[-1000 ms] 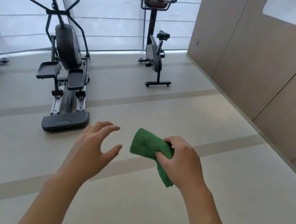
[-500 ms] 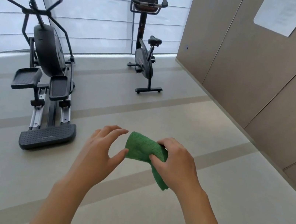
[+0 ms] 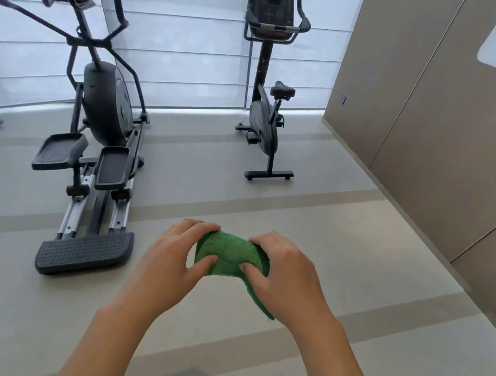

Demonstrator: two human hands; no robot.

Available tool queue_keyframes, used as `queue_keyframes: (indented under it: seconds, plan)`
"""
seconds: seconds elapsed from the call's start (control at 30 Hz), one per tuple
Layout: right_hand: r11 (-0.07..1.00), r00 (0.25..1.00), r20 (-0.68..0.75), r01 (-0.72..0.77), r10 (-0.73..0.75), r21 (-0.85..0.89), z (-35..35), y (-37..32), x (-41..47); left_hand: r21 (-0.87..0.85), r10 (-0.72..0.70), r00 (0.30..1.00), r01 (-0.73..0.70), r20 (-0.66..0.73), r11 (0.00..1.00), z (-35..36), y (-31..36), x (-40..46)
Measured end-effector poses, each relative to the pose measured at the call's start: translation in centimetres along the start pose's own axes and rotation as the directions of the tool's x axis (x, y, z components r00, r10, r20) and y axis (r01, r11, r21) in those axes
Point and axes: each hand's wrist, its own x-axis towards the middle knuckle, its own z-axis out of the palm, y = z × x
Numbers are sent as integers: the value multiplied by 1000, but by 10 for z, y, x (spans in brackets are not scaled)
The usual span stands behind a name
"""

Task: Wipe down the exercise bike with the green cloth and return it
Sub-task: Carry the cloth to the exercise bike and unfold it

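Green terry, bunched between both of your hands now: the green cloth (image 3: 230, 258) hangs in mid-air in front of you, low in the view and over the pale floor (image 3: 376, 354). A second ago only your right hand (image 3: 283, 274) had it while your left hand (image 3: 177, 258) hovered spread beside it; half a second ago that hand was closing in, and now its thumb and fingers have pinched the cloth's near-left edge. So you've gone from a one-handed carry to a two-handed hold, which reads to me as folding or squaring the cloth up before the wiping starts.

Both forearms reach forward and angle inward, backs of the hands up, thumbs pressed on the top of the cloth and fingers curled over its far edge. A tail of cloth trails down under your right palm.

The exercise bike (image 3: 268, 93) stands well apart from you, ahead and slightly right by the window blinds (image 3: 181, 47), untouched, with the elliptical trainer (image 3: 101, 119) to its left. Nothing has been wiped yet, I'd say; you need to close that gap first.
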Motion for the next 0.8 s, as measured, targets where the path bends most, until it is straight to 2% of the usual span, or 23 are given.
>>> queue_keyframes:
  seconds: [0.23, 0.53, 0.8]
  plan:
    - [996, 998, 59, 24, -29, 85, -26, 80, 84, 45, -8, 997, 11, -74, 999, 41, 22, 99]
    - [962, 987, 160, -38, -5, 269, -32, 141, 150, 93, 132, 987, -123, -97, 988, 76, 17, 192]
    - [945, 991, 97, -122, 97, 303, -15, 178, 230, 58, 242, 965, -237, -102, 970, 97, -28, 283]
